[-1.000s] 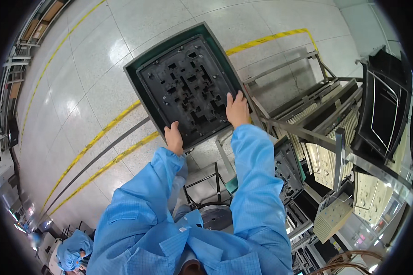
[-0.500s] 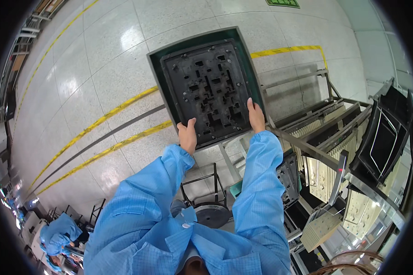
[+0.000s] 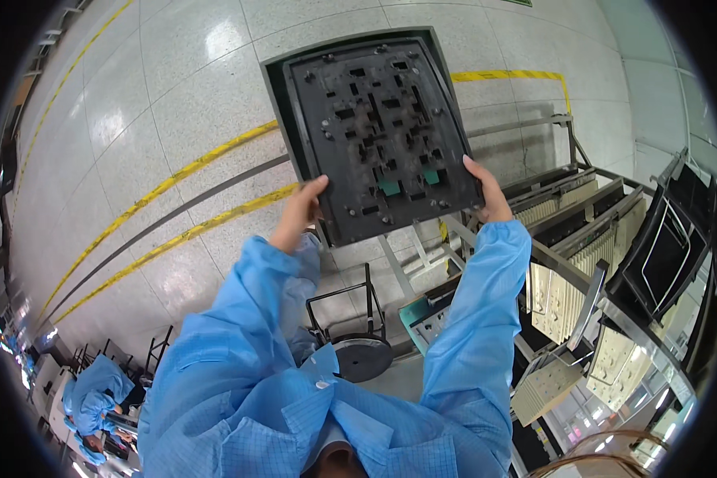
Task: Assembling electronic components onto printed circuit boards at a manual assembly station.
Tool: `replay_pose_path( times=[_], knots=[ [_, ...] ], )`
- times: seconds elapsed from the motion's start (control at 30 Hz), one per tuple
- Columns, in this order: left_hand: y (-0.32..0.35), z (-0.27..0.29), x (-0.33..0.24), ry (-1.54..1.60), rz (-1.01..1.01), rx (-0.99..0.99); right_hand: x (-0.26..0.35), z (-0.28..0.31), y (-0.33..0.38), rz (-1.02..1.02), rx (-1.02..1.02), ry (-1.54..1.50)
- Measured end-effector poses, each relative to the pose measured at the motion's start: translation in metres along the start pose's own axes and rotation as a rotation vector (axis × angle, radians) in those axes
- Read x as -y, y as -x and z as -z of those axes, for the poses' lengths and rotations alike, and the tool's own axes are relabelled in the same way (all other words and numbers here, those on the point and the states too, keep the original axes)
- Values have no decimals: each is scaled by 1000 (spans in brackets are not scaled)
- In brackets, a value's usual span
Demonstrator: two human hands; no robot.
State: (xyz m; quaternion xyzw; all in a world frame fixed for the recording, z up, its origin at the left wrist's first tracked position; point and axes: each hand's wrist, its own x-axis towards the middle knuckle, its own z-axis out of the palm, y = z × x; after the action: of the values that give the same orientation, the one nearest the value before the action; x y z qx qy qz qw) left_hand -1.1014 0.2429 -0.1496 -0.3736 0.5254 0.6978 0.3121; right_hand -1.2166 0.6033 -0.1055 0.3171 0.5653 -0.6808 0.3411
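Note:
A black rectangular fixture plate (image 3: pixel 346 139) with many cutouts and small knobs tilts above a grey, green-lined tray (image 3: pixel 276 107). The plate's near end is raised, while its far end stays within the tray's rim. Green shows through two near cutouts. My left hand (image 3: pixel 299 213) grips the plate's near left edge, thumb on top. At the near right edge, my right hand (image 3: pixel 490 191) clasps the plate, its thumb also on top. The fingers under the plate are mostly hidden.
On the right, a metal rack (image 3: pixel 562 255) holds several cream ribbed panels (image 3: pixel 558 315) and black plates (image 3: pixel 661 247). Below my arms stands a black round stool (image 3: pixel 362 358). Yellow tape lines (image 3: pixel 207 163) cross the floor. A blue-coated person (image 3: pixel 99 394) sits at lower left.
Both hands have shifted outward to the plate's sides. The plate's near end has risen out of the tray, and green now shows through its cutouts.

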Motion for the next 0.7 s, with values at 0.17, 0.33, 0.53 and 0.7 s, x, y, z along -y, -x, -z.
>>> replay_pose_path(
  times=[0.17,0.33,0.53,0.7],
  knots=[
    [-23,12,-14,-37,-119,195,-22,8,10,73,-39,-211],
    [27,10,-28,-97,-28,282,-29,16,73,86,-155,-186],
    [120,-39,135,-65,60,384,-57,44,261,205,-226,31],
    [249,-124,205,122,419,782,-99,149,382,131,-181,368]
  ],
)
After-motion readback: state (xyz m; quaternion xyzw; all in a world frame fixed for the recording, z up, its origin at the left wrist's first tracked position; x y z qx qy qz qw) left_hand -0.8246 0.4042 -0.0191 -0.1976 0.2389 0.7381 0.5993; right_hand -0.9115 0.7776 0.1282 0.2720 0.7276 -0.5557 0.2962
